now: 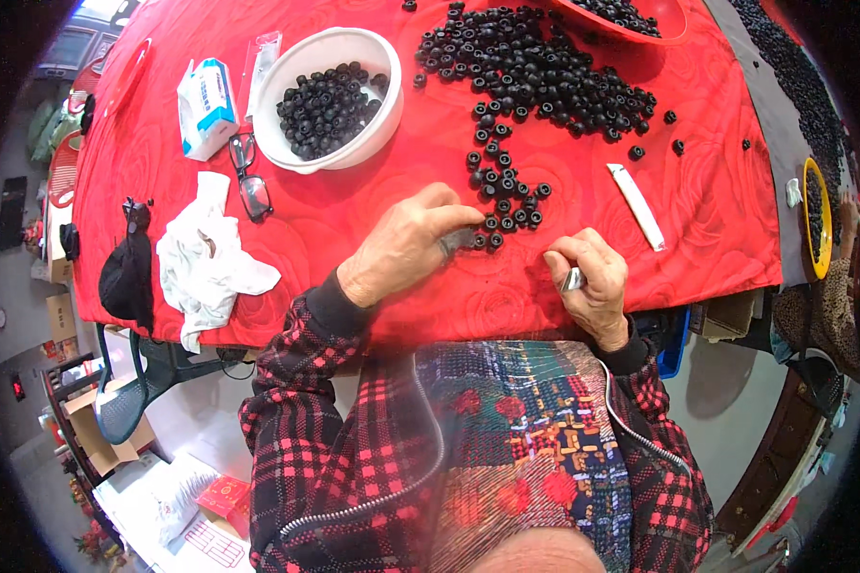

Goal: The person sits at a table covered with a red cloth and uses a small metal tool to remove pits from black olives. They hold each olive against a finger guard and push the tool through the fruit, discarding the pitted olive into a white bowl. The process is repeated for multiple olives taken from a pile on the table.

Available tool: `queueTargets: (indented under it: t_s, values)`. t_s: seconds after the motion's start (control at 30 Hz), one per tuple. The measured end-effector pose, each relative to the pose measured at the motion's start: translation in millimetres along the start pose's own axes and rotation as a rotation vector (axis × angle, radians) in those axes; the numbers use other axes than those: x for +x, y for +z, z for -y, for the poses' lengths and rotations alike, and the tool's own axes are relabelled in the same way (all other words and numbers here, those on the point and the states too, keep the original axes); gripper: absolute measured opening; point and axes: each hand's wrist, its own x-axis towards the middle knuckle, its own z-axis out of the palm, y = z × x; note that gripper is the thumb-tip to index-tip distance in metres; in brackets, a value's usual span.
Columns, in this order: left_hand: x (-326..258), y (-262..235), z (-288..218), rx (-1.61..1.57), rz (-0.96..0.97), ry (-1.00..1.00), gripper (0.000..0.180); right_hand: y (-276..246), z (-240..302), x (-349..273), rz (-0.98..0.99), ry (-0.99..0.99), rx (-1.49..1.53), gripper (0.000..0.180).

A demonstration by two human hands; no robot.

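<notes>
Many small black round pieces, each with a ringed opening, lie in a pile (583,72) on the red tablecloth (373,205). A trail of them (506,196) runs from the pile toward me. My left hand (411,244) reaches in from the left at the trail's near end. Its index finger and thumb come together around a dark, blurred thing that I cannot make out. To the right of the trail, my right hand (592,282) is closed on a small silver metal tool (572,280). Most of the tool is hidden in the fist.
A white bowl (387,134) of black pieces stands at the back left, beside eyeglasses (252,191), a tissue pack (205,105) and a white cloth (210,253). A white strip (637,208) lies right. A red bowl (664,27) is behind; another person's hand (848,224) nears a yellow-rimmed basket (809,220).
</notes>
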Motion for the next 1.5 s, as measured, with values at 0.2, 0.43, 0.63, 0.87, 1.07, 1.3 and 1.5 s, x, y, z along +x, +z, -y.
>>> queueTargets:
  t_s: [0.2, 0.43, 0.63, 0.87, 1.07, 1.3, 1.5]
  values:
    - [2.0, -6.7, -3.3, 0.071, 0.073, -0.031, 0.022, 0.2, -0.8, 0.3, 0.0, -0.007, -0.028, 0.017]
    - [-1.5, -1.6, -6.5, 0.197, 0.003, -0.014, 0.022, 1.9, 0.7, 0.0, 0.011, 0.005, -0.028, 0.017]
    - [-0.6, -2.3, -0.1, 0.206, -0.031, 0.007, 0.023, 3.4, -1.5, -0.7, 0.007, -0.011, -0.034, 0.016]
    - [-6.8, -8.9, -30.8, -0.967, -0.054, -0.605, 0.021, -1.3, 11.7, 8.0, -0.014, -0.013, 0.1, 0.023]
    - [-17.6, 8.8, -37.0, -1.321, 0.167, -0.562, 0.019, -0.3, 31.9, 27.1, 0.174, -0.063, 0.33, 0.036]
    - [-25.2, 17.0, -47.6, -1.547, 0.187, -0.668, 0.02, 3.6, 26.8, 16.3, 0.164, -0.14, 0.357, 0.034]
    - [-24.2, 26.5, -59.4, -1.357, -0.013, -0.641, 0.022, 4.3, 35.4, 19.8, 0.091, -0.184, 0.282, 0.034]
